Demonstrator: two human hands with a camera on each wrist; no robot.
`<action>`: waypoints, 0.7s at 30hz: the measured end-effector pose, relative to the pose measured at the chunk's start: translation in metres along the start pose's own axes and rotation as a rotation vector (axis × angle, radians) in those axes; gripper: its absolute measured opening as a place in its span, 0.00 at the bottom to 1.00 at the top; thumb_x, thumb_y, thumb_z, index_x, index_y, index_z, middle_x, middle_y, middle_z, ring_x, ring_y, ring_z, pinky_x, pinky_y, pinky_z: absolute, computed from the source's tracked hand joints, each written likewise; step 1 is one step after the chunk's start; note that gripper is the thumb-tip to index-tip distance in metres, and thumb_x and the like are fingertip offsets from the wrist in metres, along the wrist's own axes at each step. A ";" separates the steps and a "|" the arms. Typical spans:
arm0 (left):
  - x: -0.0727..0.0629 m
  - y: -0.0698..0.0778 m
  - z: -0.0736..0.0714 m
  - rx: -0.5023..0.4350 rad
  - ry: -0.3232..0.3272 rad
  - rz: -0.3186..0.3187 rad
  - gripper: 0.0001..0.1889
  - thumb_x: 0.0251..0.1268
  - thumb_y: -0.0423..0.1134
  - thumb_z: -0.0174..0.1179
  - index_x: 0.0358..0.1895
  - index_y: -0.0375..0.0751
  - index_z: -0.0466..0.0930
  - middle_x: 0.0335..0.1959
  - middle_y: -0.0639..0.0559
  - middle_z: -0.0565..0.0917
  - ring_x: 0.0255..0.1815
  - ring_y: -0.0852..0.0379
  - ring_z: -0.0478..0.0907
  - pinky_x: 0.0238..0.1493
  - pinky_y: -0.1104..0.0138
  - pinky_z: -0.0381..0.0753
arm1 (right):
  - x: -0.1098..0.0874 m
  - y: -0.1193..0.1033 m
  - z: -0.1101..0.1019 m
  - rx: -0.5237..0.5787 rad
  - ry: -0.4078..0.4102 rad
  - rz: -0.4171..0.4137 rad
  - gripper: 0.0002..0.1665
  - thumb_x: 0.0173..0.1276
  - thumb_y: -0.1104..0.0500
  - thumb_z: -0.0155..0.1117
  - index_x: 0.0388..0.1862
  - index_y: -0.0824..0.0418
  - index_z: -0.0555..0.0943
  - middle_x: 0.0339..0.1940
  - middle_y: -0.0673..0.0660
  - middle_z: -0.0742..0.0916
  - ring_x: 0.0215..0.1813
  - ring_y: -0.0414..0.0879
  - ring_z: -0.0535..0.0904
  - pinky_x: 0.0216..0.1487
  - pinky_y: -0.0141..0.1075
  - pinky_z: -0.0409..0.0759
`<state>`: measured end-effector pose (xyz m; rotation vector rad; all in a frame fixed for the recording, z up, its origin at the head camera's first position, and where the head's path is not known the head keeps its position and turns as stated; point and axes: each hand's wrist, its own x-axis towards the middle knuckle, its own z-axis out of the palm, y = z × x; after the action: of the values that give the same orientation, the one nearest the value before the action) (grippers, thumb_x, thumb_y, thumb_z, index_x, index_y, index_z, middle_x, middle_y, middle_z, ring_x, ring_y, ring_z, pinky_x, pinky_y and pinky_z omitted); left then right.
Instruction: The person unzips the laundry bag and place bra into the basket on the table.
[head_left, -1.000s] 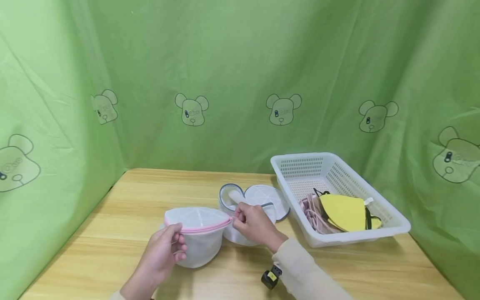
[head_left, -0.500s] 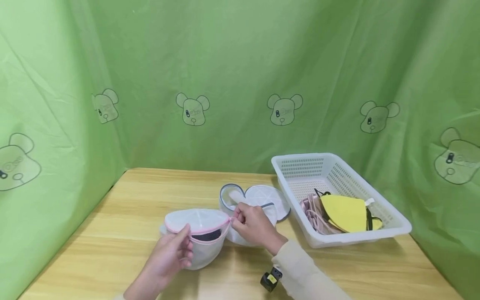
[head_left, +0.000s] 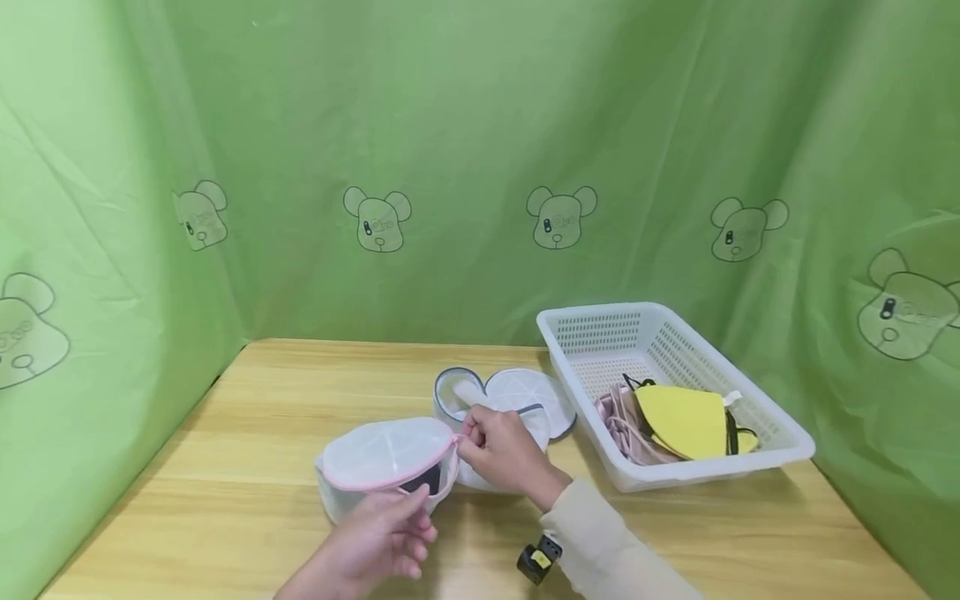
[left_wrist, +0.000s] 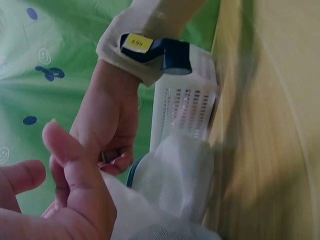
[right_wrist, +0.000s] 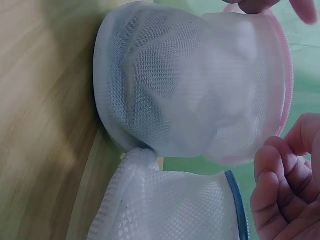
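Observation:
A white mesh laundry bag (head_left: 386, 450) with a pink zipper stands on the table, its round lid tilted up at the front. Through the gap, a black item (head_left: 423, 481) shows inside. My right hand (head_left: 504, 450) pinches the bag at the right end of the pink zipper, fingertips curled together. In front of the bag's mouth is my left hand (head_left: 382, 537), its thumb right at the lower rim and its other fingers loosely bent. The left wrist view shows its thumb and forefinger (left_wrist: 62, 142) apart. A second mesh bag (right_wrist: 175, 205), with a dark blue zipper, sits just behind my right hand.
At the right stands a white plastic basket (head_left: 555, 342) holding a yellow face mask (head_left: 682, 421) with black straps and some pinkish strapped fabric (head_left: 626, 425). The blue-edged bag's round lid (head_left: 528, 396) reaches to the basket's side. Green curtains (head_left: 450, 125) enclose the table (head_left: 300, 383).
The bag's lid has lifted and tilted left, opening a gap that shows the black item. My left hand has moved right and down along the rim. My right hand keeps its pinch.

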<state>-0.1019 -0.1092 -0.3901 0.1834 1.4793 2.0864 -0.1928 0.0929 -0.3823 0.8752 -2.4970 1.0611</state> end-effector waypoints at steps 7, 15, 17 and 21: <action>0.002 -0.005 0.010 0.044 -0.059 -0.042 0.17 0.73 0.51 0.52 0.37 0.39 0.77 0.36 0.51 0.81 0.26 0.64 0.77 0.27 0.73 0.80 | -0.002 -0.005 -0.001 0.007 0.009 0.019 0.05 0.53 0.66 0.62 0.23 0.57 0.76 0.14 0.41 0.74 0.17 0.31 0.65 0.18 0.26 0.68; 0.007 -0.003 0.011 0.009 0.061 0.010 0.26 0.73 0.53 0.50 0.57 0.31 0.69 0.42 0.51 0.79 0.29 0.63 0.77 0.30 0.71 0.81 | -0.005 -0.011 -0.001 0.042 -0.020 -0.005 0.06 0.54 0.66 0.62 0.23 0.58 0.76 0.14 0.41 0.75 0.16 0.30 0.65 0.17 0.25 0.69; 0.008 -0.001 0.009 -0.008 0.098 0.023 0.27 0.73 0.54 0.50 0.58 0.31 0.69 0.42 0.50 0.78 0.29 0.63 0.77 0.30 0.71 0.80 | -0.006 -0.013 -0.001 0.055 -0.033 -0.010 0.06 0.55 0.66 0.62 0.23 0.57 0.76 0.14 0.41 0.75 0.17 0.30 0.66 0.17 0.25 0.69; 0.009 0.000 0.005 -0.013 0.151 0.042 0.29 0.73 0.56 0.49 0.58 0.29 0.69 0.43 0.49 0.78 0.29 0.62 0.76 0.31 0.70 0.81 | -0.006 -0.016 0.000 0.079 -0.056 -0.027 0.06 0.55 0.66 0.61 0.23 0.57 0.76 0.15 0.41 0.76 0.17 0.29 0.66 0.17 0.25 0.71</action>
<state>-0.1077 -0.1005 -0.3900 0.0539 1.5613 2.1837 -0.1775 0.0865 -0.3763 0.9706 -2.4962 1.1482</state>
